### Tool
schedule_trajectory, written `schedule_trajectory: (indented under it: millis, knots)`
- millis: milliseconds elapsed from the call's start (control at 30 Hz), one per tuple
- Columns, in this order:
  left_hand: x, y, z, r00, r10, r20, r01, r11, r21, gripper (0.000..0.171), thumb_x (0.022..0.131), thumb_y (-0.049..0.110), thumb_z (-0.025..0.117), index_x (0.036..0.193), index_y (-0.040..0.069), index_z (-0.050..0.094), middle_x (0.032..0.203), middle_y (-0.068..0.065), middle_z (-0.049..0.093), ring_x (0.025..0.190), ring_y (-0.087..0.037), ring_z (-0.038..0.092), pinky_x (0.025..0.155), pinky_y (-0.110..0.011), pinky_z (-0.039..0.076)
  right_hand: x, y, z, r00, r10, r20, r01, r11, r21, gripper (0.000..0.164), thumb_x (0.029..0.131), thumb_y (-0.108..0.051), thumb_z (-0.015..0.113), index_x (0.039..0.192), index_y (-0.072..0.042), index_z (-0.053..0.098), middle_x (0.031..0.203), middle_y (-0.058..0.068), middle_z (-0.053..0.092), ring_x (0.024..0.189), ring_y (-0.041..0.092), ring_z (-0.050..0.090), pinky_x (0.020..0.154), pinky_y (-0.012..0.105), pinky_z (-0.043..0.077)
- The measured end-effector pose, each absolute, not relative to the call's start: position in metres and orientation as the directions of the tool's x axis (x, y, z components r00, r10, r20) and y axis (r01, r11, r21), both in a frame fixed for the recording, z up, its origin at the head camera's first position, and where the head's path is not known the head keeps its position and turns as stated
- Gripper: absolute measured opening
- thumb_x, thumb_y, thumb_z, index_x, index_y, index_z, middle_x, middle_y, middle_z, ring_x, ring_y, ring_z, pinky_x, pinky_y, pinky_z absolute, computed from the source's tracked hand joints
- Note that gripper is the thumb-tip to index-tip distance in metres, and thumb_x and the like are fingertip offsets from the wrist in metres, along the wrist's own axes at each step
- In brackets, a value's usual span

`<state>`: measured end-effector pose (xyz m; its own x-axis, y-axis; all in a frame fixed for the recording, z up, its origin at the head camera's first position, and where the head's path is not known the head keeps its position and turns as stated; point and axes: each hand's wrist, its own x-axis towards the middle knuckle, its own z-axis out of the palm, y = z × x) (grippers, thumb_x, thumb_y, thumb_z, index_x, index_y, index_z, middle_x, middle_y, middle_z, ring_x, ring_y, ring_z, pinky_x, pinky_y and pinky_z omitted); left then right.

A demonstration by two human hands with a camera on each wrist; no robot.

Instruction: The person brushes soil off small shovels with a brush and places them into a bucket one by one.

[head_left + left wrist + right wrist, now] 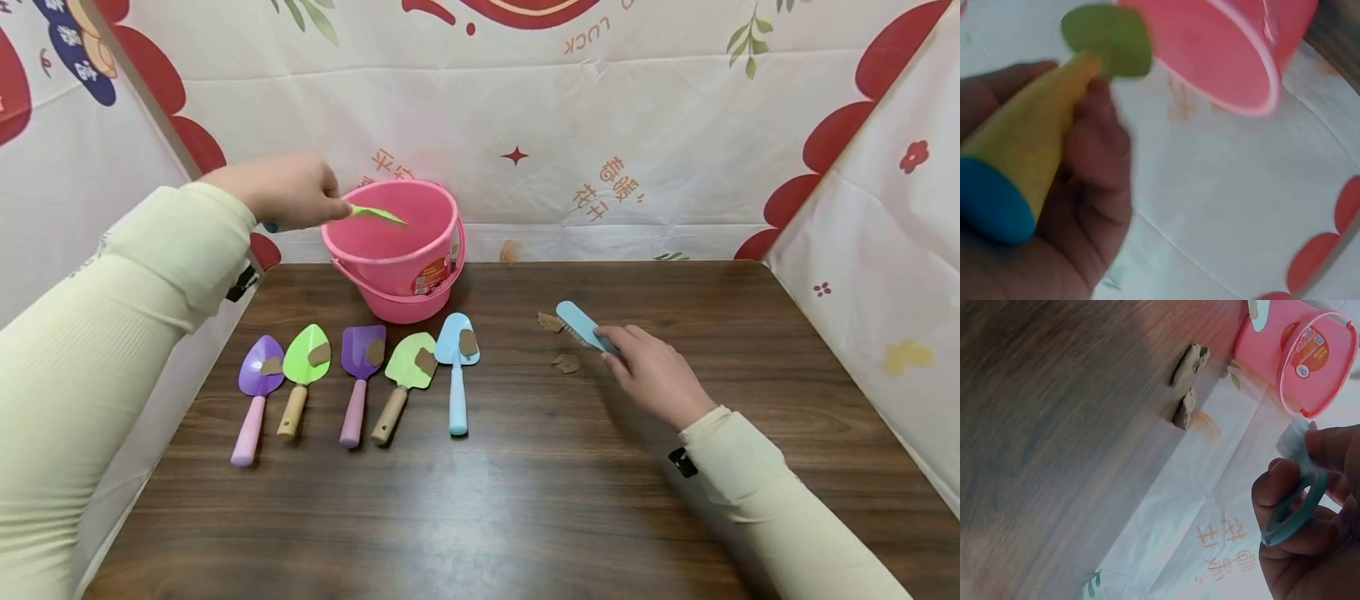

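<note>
My left hand (281,190) grips a small trowel by its yellow handle (1035,119), which ends in a blue cap. The green blade (378,215) is tilted over the mouth of a pink bucket (401,283). My right hand (660,375) holds a light blue brush (579,321), its bristles facing down near two brown leaf-like pieces on the table, a farther one (550,322) and a nearer one (566,363). In the right wrist view, fingers and thumb curl round the brush's looped handle (1300,515).
Several small shovels lie in a row left of the brown pieces, among them a purple one (363,354) and a light blue one (457,342), each with a brown piece on its blade. A printed white cloth (660,125) hangs behind the wooden table (525,500).
</note>
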<state>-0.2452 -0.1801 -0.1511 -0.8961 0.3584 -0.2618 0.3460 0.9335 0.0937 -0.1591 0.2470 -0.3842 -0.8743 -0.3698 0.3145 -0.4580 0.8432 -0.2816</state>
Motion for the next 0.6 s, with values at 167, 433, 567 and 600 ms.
schedule_trajectory:
  millis: [167,433,567,600]
  knots:
    - [-0.258,-0.185,-0.16,-0.884,0.286,-0.37,0.281,0.957,0.068,0.032,0.099,0.028,0.051,0.1,-0.002,0.062,0.073,-0.009,0.062,0.06,-0.019,0.059,0.054,-0.033,0.044,-0.154,0.253,-0.384,-0.879,-0.373,0.297,-0.453,0.846,-0.28,0.036,0.095,-0.009,0.065,0.13,-0.005,0.059,0.107,0.013,0.064,0.081,0.024,0.06,0.064,0.047,0.049]
    - [-0.27,-0.174,-0.183,-0.922,0.27,-0.279,0.235,0.96,0.152,0.022,0.092,0.022,0.058,0.081,0.002,0.06,0.064,-0.005,0.057,0.056,-0.016,0.051,0.055,-0.031,0.04,-0.15,0.258,-0.384,-0.886,-0.362,0.289,-0.44,0.851,-0.286,0.035,0.096,-0.01,0.064,0.131,-0.005,0.059,0.111,0.014,0.064,0.085,0.025,0.063,0.066,0.048,0.05]
    - [-0.276,-0.17,-0.196,-0.943,0.253,-0.215,0.199,0.949,0.243,0.024,0.092,0.021,0.062,0.075,0.004,0.06,0.062,-0.003,0.056,0.058,-0.017,0.053,0.055,-0.031,0.042,-0.15,0.259,-0.386,-0.89,-0.355,0.286,-0.435,0.85,-0.297,0.035,0.096,-0.01,0.064,0.13,-0.004,0.059,0.111,0.014,0.064,0.085,0.025,0.062,0.067,0.047,0.05]
    - [-0.278,-0.169,-0.199,-0.946,0.252,-0.202,0.196,0.945,0.262,0.025,0.092,0.021,0.062,0.072,0.006,0.057,0.06,-0.003,0.054,0.057,-0.017,0.053,0.055,-0.03,0.042,-0.151,0.259,-0.386,-0.89,-0.355,0.285,-0.434,0.85,-0.298,0.035,0.096,-0.01,0.064,0.13,-0.004,0.059,0.111,0.014,0.064,0.086,0.025,0.062,0.068,0.047,0.05]
